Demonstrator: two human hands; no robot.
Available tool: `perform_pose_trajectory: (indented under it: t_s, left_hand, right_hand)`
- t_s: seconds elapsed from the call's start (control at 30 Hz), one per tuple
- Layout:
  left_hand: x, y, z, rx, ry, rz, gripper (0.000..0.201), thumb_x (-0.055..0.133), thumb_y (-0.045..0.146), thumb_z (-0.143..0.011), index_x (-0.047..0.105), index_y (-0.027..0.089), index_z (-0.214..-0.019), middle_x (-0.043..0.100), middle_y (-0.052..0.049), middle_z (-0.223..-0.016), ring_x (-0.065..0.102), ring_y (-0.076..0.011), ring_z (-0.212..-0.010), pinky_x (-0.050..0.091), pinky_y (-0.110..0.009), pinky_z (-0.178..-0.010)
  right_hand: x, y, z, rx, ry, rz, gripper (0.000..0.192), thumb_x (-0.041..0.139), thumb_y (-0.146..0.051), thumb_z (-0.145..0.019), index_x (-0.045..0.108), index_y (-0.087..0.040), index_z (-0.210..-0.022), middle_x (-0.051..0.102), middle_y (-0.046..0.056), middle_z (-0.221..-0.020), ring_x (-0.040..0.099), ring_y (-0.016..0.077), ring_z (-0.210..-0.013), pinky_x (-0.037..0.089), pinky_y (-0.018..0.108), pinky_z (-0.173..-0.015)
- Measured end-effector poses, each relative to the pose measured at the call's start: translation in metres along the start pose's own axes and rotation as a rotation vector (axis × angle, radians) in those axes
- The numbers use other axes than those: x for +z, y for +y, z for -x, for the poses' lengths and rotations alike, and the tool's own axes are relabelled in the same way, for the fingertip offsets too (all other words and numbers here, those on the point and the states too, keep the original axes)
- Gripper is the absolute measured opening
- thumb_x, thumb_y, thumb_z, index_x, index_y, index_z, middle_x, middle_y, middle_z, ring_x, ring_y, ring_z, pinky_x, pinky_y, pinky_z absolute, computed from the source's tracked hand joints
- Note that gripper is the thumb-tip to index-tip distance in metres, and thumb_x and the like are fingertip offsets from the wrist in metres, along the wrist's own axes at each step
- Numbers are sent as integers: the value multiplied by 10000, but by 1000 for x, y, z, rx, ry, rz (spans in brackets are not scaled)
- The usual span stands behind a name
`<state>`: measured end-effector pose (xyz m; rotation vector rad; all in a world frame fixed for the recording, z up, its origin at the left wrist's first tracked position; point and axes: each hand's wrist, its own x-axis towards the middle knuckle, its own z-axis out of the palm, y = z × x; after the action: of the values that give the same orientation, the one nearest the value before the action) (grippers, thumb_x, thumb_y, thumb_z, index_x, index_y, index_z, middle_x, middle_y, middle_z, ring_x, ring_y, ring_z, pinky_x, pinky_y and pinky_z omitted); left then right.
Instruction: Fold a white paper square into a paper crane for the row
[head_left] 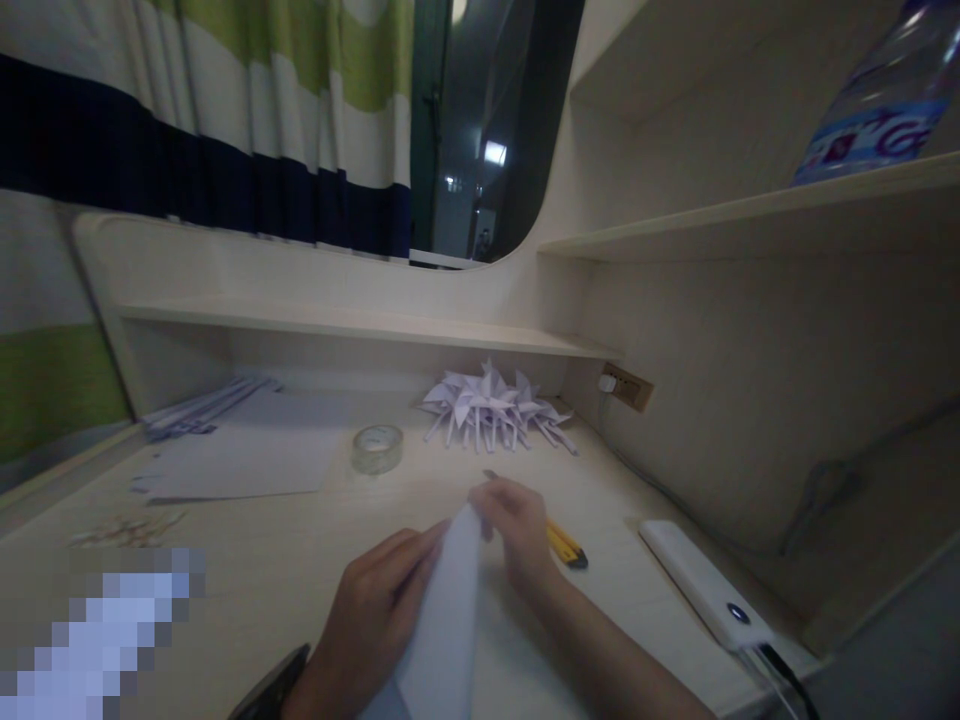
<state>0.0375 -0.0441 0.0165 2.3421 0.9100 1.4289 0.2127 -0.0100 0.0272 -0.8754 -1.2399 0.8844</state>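
A folded sheet of white paper (pixel 448 620) rises to a narrow tip between my hands at the front of the desk. My left hand (pixel 394 590) grips its left edge with thumb and fingers. At the upper tip, the fingers of my right hand (pixel 514 515) pinch the paper. A yellow and black utility knife (pixel 566 545) lies on the desk, partly hidden behind my right hand. Beyond the hands sits a roll of clear tape (pixel 377 450). Farther back, several paper pinwheels (pixel 491 405) are heaped together.
White paper sheets (pixel 247 455) and paper strips (pixel 210 405) lie at the back left, with small sticks (pixel 127 530) nearer. A white power bank (pixel 701 585) with cables is on the right, below a wall socket (pixel 628 387). A bottle (pixel 881 110) stands on the upper right shelf.
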Motion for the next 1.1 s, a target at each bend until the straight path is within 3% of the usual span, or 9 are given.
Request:
perform_pose_trajectory:
  t_s: [0.53, 0.9, 1.1]
  left_hand:
    - [-1, 3, -2, -23, -26, -12, 277, 426, 249, -942, 654, 220, -1098, 709, -45, -869, 669, -158, -756, 548, -258, -682]
    - [-2, 6, -4, -45, -46, -16, 281, 420, 228, -935, 670, 220, -1062, 694, -37, -819, 654, -154, -714, 538, -250, -647]
    - [0, 1, -1, -60, -27, -57, 289, 423, 240, -939, 660, 220, -1103, 702, -49, -857, 663, -164, -753, 540, -262, -675]
  right_hand:
    - [0, -3, -1, 33, 50, -2, 229, 682, -349, -700, 672, -146, -595, 533, -19, -432, 442, 90, -384, 325, 207, -378]
    - [-1, -6, -2, 17, 42, 55, 320, 673, -373, -722, 580, -166, -496, 493, -31, -396, 416, 86, -372, 314, 212, -382]
    - [-1, -8, -1, 21, -58, 123, 387, 632, -474, -764, 598, -165, -534, 541, -10, -432, 468, 97, -389, 353, 211, -401]
